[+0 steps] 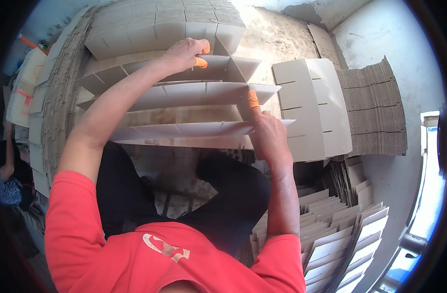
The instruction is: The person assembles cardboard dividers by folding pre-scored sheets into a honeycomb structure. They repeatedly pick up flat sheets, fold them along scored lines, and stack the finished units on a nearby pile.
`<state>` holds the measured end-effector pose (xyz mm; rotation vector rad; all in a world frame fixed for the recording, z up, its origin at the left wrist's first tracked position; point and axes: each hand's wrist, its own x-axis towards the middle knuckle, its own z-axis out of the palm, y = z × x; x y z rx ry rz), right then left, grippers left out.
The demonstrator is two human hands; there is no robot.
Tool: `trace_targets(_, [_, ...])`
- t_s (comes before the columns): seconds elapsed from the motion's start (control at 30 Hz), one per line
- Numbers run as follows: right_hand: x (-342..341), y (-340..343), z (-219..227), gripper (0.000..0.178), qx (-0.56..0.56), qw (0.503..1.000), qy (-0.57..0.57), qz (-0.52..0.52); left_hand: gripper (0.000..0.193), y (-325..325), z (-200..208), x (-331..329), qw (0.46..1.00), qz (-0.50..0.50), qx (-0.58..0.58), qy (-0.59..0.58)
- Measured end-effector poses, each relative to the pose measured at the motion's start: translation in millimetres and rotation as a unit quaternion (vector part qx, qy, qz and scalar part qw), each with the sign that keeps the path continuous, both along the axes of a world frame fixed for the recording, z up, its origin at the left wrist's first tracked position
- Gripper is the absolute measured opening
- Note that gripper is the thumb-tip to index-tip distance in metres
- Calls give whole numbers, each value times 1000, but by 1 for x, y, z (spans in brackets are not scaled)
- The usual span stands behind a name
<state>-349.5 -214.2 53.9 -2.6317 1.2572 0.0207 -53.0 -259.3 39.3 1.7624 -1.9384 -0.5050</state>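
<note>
Several long slotted cardboard strips (184,94) stand on edge, side by side, in front of me. A short cardboard cross strip (239,69) runs across them near their right ends. My left hand (184,52), with orange finger covers on two fingertips, closes over the top edge of the farthest long strip (128,71), left of the cross strip. My right hand (270,132) is at the right ends of the nearer strips. Its orange-covered index finger reaches to where a long strip meets the cross strip; its other fingers are partly hidden, closed about the cross strip.
A big stack of cardboard sheets (135,29) lies at the far side, more stacks (62,93) at the left. Slotted pieces (311,107) and a grey-brown stack (372,107) sit at right. Assembled dividers (340,234) stand lower right. Another person's arm (7,161) shows far left.
</note>
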Motion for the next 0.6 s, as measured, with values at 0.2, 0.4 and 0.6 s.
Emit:
trace_targets(0.2, [-39, -20, 30, 56, 242, 960, -97, -105, 33, 63, 34, 7, 988, 47, -147, 10])
trace_targets(0.4, [-135, -42, -29, 55, -298, 894, 32, -334, 46, 157, 46, -11, 993, 37, -112, -7])
trace_targets(0.6, [-166, -52, -49, 58, -164, 913, 99, -360, 54, 189, 27, -15, 996, 30, -68, -48])
